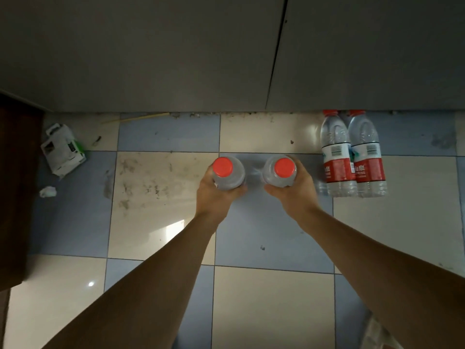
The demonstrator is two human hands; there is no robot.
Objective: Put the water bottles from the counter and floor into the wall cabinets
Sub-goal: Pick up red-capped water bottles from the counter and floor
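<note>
Bottles come first: the left hand [214, 191] curls its fingers round one red-capped bottle [227, 173], and the right hand [293, 188] clamps a second bottle [279, 172] the same way. Both are held upright at the view's centre, caps up, probably so each hand carries one per trip. At three o'clock two more bottles [352, 157] wait on the tiled floor [264, 298] against the cabinet base [176, 59]. All look full of clear water. Wall cabinets are out of view.
</note>
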